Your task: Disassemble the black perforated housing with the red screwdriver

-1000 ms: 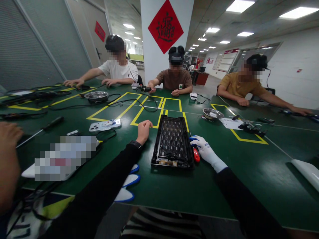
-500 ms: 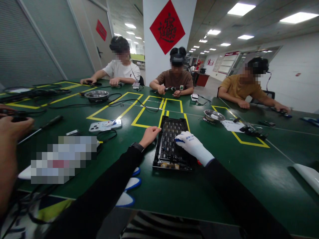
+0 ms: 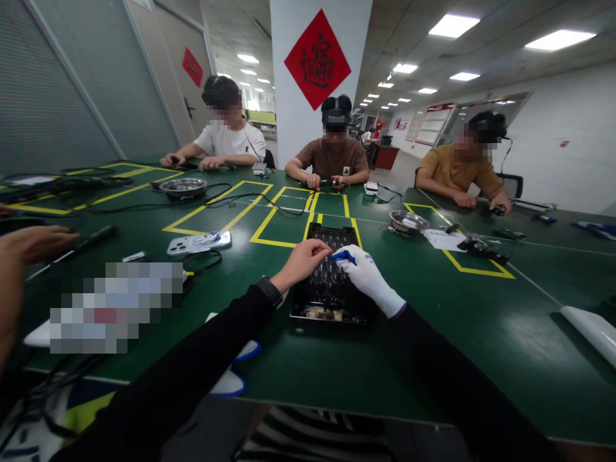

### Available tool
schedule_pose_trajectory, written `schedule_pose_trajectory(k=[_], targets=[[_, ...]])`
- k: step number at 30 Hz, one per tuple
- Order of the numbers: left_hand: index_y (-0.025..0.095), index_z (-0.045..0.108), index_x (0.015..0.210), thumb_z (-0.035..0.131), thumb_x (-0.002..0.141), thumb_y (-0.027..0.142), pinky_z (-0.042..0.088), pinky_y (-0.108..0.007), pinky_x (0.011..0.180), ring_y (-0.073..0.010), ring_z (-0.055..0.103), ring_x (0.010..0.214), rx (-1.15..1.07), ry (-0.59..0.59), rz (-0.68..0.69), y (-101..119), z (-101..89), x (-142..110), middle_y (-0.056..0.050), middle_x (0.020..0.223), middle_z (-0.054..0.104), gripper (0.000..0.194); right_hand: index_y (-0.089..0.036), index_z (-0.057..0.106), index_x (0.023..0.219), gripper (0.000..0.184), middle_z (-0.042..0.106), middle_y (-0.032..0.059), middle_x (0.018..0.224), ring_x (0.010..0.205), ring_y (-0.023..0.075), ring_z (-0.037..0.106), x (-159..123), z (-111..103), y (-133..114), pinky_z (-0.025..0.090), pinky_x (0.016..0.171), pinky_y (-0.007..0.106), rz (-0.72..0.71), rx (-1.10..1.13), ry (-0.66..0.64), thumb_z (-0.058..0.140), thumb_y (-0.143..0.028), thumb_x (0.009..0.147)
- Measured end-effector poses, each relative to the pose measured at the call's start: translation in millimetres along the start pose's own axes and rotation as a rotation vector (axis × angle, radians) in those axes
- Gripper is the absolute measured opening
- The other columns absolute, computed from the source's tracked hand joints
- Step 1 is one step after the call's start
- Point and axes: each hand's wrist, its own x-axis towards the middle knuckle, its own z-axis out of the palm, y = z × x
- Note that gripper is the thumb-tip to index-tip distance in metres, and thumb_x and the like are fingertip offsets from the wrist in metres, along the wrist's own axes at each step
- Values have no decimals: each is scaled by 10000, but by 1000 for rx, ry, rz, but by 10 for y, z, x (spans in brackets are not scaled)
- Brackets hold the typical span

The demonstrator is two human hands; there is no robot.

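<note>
A long black open casing (image 3: 327, 292) lies on the green table in front of me, with rows of small pale parts inside and a yellowish strip at its near end. My left hand (image 3: 308, 262) is bare and wears a dark wristband. Its fingertips are pinched over the casing's left half; whatever they hold is too small to make out. My right hand (image 3: 364, 273), in a white glove with blue fingertips, is closed just beside the left one, above the casing's right half. Its curled fingers hide anything between them.
Left of me lie a phone (image 3: 199, 242), a blurred-out white object (image 3: 115, 308) and a neighbour's hand (image 3: 38, 245). Metal bowls (image 3: 183, 187) (image 3: 408, 221) stand farther back. Black parts (image 3: 484, 250) lie to the right. Three people sit across the table.
My left hand has moved right, from the casing's left edge to over its inside. My right hand has turned slightly, and the two hands' fingertips are now close together.
</note>
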Motion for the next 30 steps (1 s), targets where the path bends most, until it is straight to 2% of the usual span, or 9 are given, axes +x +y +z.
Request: schedule_pose_trajectory(k=[2, 5, 8, 12, 19, 23, 26, 30], targets=[[180, 671, 862, 540, 777, 294, 377, -256, 743, -150, 544, 799, 14, -44, 87, 81, 52, -97, -31, 842, 656, 193, -187, 609, 902, 166, 604, 30, 897, 853, 154, 557, -89, -2, -10, 430, 807, 317, 21, 157, 76, 478, -244, 819], [160, 665, 915, 557, 777, 330, 400, -261, 739, -152, 568, 786, -54, -104, 38, 107, 117, -193, -47, 862, 668, 244, -185, 622, 898, 165, 617, 26, 887, 830, 148, 573, -182, 38, -9, 444, 791, 314, 32, 304, 166, 514, -261, 799], [142, 669, 862, 575, 765, 356, 405, -261, 731, -154, 575, 777, -57, -124, 36, 90, 154, -231, -48, 849, 669, 253, -186, 635, 894, 167, 627, 28, 898, 840, 149, 584, -214, 78, 2, 452, 798, 319, 19, 373, 200, 541, -269, 783], [140, 662, 812, 548, 787, 354, 396, -255, 730, -145, 569, 775, -20, -111, 113, 87, 160, -252, -34, 829, 661, 243, -181, 641, 888, 163, 638, 35, 903, 859, 155, 594, -221, 96, 15, 451, 822, 325, 4, 345, 216, 552, -244, 767], [130, 634, 778, 550, 780, 349, 386, -234, 646, -120, 537, 684, -22, -111, 87, 98, 167, -265, -20, 754, 639, 235, -186, 634, 887, 177, 636, 40, 904, 860, 166, 597, -230, 139, 61, 456, 830, 328, 19, 304, 246, 568, -212, 725], [133, 627, 749, 553, 773, 346, 368, -226, 608, -110, 507, 645, 18, -109, 67, 105, 174, -267, -12, 720, 621, 226, -184, 589, 909, 212, 624, 35, 869, 776, 155, 584, -237, 134, 69, 469, 742, 309, 117, 279, 366, 580, -227, 702], [132, 628, 755, 544, 775, 359, 363, -225, 594, -109, 496, 630, 34, -120, 49, 103, 183, -270, -11, 702, 612, 243, -178, 567, 830, 165, 608, 14, 778, 688, 135, 556, -248, 112, 57, 456, 675, 279, 163, 266, 440, 598, -262, 691], [130, 626, 773, 532, 781, 382, 352, -219, 573, -102, 483, 608, 50, -123, 41, 95, 195, -274, -7, 689, 604, 269, -169, 578, 770, 182, 614, 9, 728, 649, 125, 543, -244, 111, 51, 441, 638, 259, 170, 329, 384, 608, -331, 691]])
